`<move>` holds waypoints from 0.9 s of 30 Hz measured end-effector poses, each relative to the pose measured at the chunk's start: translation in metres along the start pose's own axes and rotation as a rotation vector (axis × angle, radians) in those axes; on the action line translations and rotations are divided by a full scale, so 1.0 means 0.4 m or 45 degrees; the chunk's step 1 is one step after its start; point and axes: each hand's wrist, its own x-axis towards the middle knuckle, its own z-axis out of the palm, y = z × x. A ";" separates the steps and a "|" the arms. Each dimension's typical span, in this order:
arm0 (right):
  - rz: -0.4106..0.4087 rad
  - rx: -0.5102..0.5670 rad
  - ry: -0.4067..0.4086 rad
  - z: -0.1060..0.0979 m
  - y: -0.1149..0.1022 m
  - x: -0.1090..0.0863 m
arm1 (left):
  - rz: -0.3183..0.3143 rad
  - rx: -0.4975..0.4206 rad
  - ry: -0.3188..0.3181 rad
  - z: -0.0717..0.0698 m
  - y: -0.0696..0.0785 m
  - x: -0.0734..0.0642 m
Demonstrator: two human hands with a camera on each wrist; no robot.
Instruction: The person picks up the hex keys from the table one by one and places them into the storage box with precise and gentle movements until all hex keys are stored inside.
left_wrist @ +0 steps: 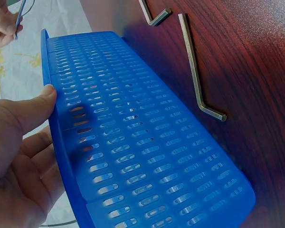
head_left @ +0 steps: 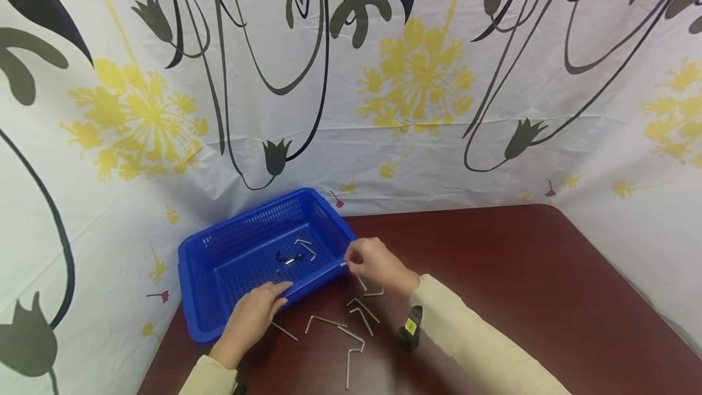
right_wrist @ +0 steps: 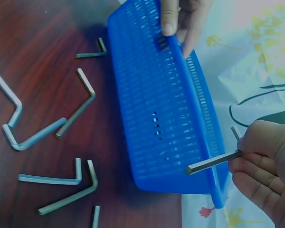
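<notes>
My left hand (head_left: 252, 317) grips the near long rim of a blue plastic basket (head_left: 192, 239), thumb outside and fingers inside. Between thumb and fingers, my right hand (head_left: 378, 264) pinches an L-shaped hex key (right_wrist: 211, 162), held at the basket's right rim. In the right wrist view the key's straight end overlaps that rim. Inside the basket lie a few silver hex keys (head_left: 311, 252) and a small dark piece (head_left: 282, 258). On the table in front of the basket, several more hex keys (head_left: 327, 320) are scattered, one (left_wrist: 194, 66) close by the basket wall.
The dark red-brown table (head_left: 466, 249) extends to the right of the basket. Behind and on both sides hangs a white cloth (head_left: 329, 133) with floral print, close to the basket's back edge. A dark wristband (head_left: 410, 328) circles the right wrist.
</notes>
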 end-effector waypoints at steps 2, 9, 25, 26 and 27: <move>0.023 0.007 -0.001 -0.001 0.003 0.015 | -0.002 0.003 0.000 0.000 0.000 0.000; 0.053 0.041 -0.007 -0.005 0.006 0.059 | 0.001 0.012 0.003 0.000 0.001 0.000; 0.076 0.050 -0.006 0.026 0.019 0.183 | 0.018 0.039 0.052 0.003 -0.005 0.002; 0.081 0.055 -0.010 0.029 0.019 0.189 | 0.019 0.042 0.055 0.003 -0.005 0.002; 0.084 0.056 -0.012 0.033 0.021 0.195 | 0.020 0.044 0.056 0.004 -0.005 0.001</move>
